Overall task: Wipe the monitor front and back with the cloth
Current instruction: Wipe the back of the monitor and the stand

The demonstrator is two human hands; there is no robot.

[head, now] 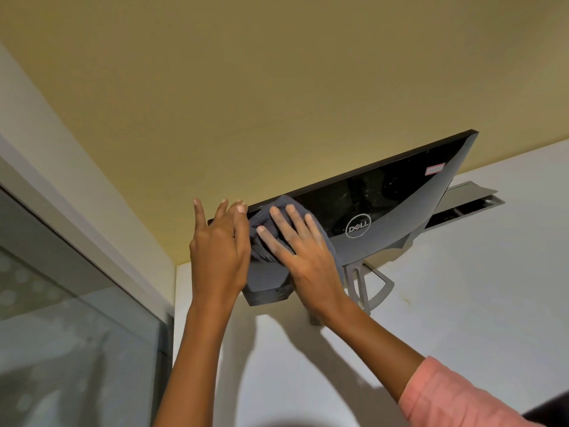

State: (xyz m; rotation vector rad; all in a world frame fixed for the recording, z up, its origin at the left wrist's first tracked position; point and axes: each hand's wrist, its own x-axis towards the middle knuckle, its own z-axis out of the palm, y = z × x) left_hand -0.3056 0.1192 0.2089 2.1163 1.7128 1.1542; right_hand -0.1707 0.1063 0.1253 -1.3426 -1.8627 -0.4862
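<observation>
Standing on the white desk (462,303), the monitor (385,208) shows its glossy black back | grey cloth (261,223) pressed on it under the right hand (300,251), fingers straight and spread | left hand (218,248) at the monitor's left edge, fingers relaxed, gripping nothing | silver stand (366,285) below.

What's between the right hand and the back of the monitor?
The dark grey cloth. In the head view the right hand presses it flat-fingered against the monitor back, beside the left hand at the monitor's edge.
</observation>
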